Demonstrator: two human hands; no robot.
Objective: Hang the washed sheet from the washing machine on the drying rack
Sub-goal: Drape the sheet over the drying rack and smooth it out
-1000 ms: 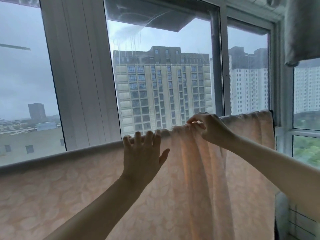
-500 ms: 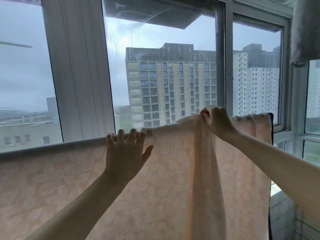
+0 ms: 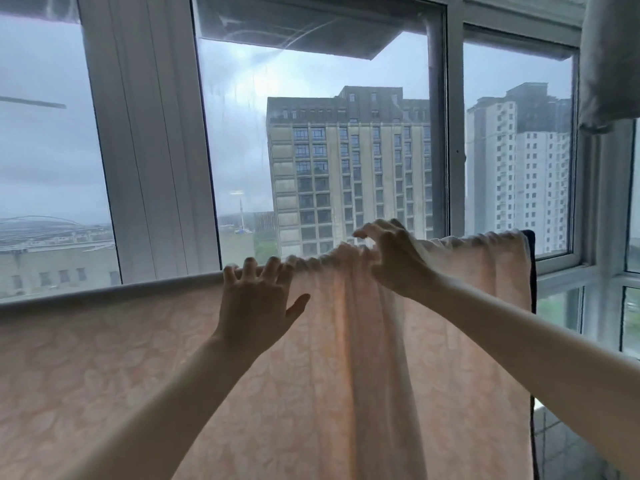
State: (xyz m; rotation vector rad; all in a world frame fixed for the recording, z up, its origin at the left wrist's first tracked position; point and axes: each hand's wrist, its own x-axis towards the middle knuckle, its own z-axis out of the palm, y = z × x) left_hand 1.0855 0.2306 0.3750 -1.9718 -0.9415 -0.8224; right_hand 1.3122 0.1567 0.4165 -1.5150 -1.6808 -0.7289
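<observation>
- Head view: thin, peach-coloured sheet [image 3: 138, 375] with a faint leafy pattern in the weave, draped over the grey round rail [image 3: 104, 295] of the drying rack in front of the window; flat and smooth at left, gathered into long vertical folds in the middle, daylight glowing through.
- Left hand [image 3: 256, 306] open, fingers straight and spread, palm flat against the sheet, fingertips up at the rail.
- Right hand [image 3: 394, 258] on the bunched, crinkled top edge, fingers curled above the gathers; cannot tell whether pinching cloth or not.
- Dark narrow strip [image 3: 530, 258] along the sheet's right edge.
- White ribbed window frame [image 3: 149, 150] behind; grey cloth [image 3: 609, 64] hanging at top right; blocky high-rise [image 3: 346, 174] beyond the streaked glass.
</observation>
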